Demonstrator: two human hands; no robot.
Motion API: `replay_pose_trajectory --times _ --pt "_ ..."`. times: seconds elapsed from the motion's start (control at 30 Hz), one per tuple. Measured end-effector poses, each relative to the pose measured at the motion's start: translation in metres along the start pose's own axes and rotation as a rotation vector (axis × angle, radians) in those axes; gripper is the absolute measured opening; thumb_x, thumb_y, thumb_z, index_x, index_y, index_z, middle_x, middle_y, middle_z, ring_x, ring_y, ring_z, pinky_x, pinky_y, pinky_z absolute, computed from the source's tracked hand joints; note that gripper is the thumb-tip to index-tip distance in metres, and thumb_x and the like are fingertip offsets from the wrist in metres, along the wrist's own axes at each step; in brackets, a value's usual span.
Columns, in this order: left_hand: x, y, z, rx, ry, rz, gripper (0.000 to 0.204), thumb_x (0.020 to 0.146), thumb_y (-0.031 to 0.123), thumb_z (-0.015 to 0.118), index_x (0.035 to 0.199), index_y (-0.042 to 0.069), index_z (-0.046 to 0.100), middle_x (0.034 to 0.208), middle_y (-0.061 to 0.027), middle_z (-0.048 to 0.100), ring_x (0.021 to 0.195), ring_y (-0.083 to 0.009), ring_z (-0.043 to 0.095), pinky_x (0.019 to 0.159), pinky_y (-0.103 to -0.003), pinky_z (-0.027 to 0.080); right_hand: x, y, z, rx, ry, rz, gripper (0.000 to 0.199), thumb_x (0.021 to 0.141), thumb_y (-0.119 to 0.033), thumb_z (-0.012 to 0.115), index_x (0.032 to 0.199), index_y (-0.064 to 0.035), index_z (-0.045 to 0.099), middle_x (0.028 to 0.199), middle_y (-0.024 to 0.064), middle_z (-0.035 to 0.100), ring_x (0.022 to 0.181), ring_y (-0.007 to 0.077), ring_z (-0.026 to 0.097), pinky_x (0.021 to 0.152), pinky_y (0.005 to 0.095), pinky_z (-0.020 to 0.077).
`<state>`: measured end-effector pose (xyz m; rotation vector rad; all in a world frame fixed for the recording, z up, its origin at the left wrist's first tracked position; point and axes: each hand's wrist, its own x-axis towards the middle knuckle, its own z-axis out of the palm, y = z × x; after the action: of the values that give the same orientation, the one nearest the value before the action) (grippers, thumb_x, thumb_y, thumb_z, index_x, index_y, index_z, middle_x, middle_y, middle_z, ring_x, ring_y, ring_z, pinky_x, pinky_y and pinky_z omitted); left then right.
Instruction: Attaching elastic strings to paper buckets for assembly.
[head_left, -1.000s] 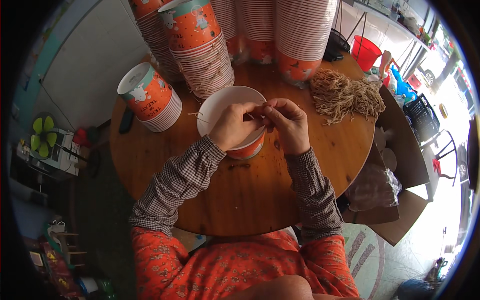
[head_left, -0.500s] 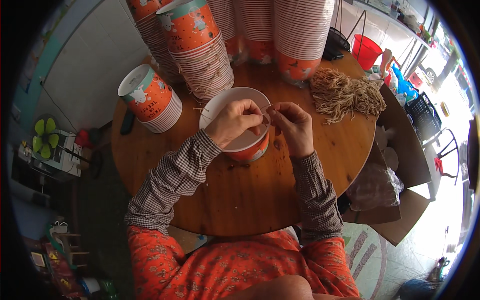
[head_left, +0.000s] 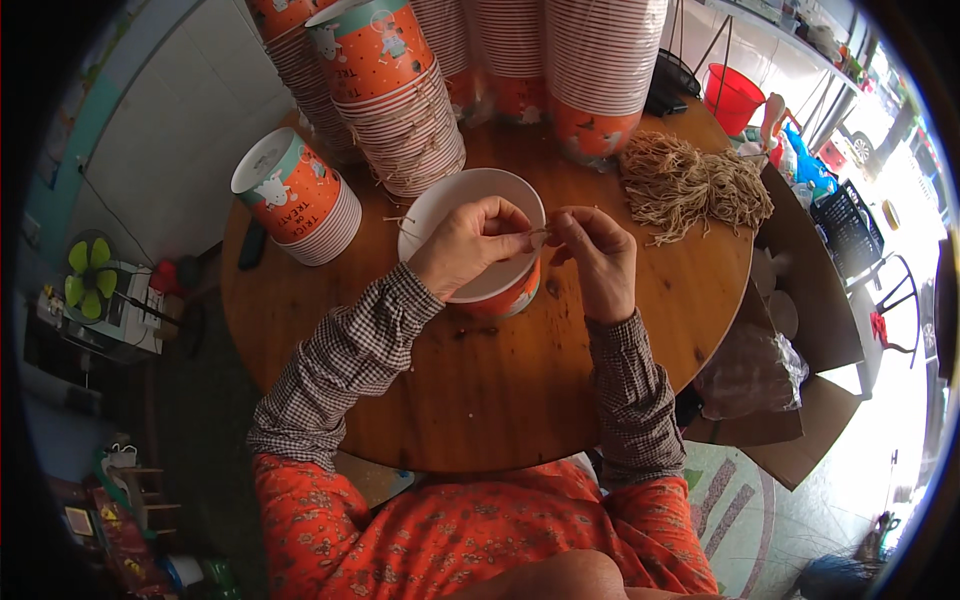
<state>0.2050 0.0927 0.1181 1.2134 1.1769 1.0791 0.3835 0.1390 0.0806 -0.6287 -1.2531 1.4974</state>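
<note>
An orange paper bucket with a white inside [head_left: 452, 207] stands in the middle of the round wooden table [head_left: 500, 390]. My left hand [head_left: 468, 243] reaches over its rim from the left and my right hand [head_left: 597, 258] meets it from the right. Between their fingertips both hands pinch a thin tan string [head_left: 541, 230] at the bucket's right rim. A short length of string [head_left: 400, 222] sticks out over the bucket's left rim.
Tall stacks of orange paper buckets [head_left: 395, 90] line the table's far side, with a shorter stack [head_left: 300, 200] at the left. A heap of tan strings [head_left: 690, 185] lies at the right. A cardboard box [head_left: 800, 330], a plastic bag [head_left: 750, 375] and a red pail [head_left: 733, 97] stand beyond the table.
Both hands stay together at the bucket's rim, working the string; they have shifted slightly and the bucket has turned a little beneath them.
</note>
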Motion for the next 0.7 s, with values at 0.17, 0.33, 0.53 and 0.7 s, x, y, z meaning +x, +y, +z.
replay_pose_trajectory --times 0.17,0.33,0.53,0.7 --pt "-0.002 0.002 -0.001 0.122 0.044 0.0 0.015 0.088 0.006 0.065 0.1 0.001 0.058 0.094 -0.0023 0.065 0.088 -0.0092 0.062 0.082 -0.023 0.05 -0.001 -0.004 0.001 -0.012 0.079 -0.115 0.014 0.091 -0.009 0.063 0.1 0.0022 0.066 0.083 0.0049 0.067 0.069 0.0086 0.062 0.057 0.0205 0.0492" --pt "-0.002 0.006 0.007 -0.029 0.063 0.085 0.014 0.089 0.005 0.063 0.101 0.002 0.058 0.094 -0.0024 0.065 0.087 -0.0095 0.062 0.081 -0.023 0.051 -0.002 -0.005 -0.003 -0.035 0.124 -0.232 0.013 0.092 -0.006 0.061 0.101 0.0028 0.064 0.087 0.0064 0.068 0.074 0.0099 0.064 0.059 0.022 0.0497" --pt "0.003 0.011 0.014 -0.171 0.108 0.151 0.014 0.09 0.006 0.062 0.103 0.002 0.058 0.095 -0.0032 0.065 0.085 -0.009 0.062 0.08 -0.024 0.051 -0.003 -0.007 -0.01 -0.142 0.12 -0.204 0.009 0.088 -0.004 0.064 0.095 0.0007 0.066 0.084 0.003 0.067 0.073 0.0082 0.063 0.059 0.0208 0.0493" --pt "0.006 0.007 0.022 -0.244 0.149 0.1 0.012 0.091 0.006 0.061 0.102 0.001 0.058 0.095 -0.0037 0.065 0.086 -0.0096 0.062 0.08 -0.023 0.052 -0.009 -0.015 -0.009 -0.503 -0.058 -0.29 0.005 0.086 -0.005 0.067 0.089 -0.0006 0.068 0.085 0.0016 0.061 0.068 0.0065 0.058 0.053 0.0206 0.0466"
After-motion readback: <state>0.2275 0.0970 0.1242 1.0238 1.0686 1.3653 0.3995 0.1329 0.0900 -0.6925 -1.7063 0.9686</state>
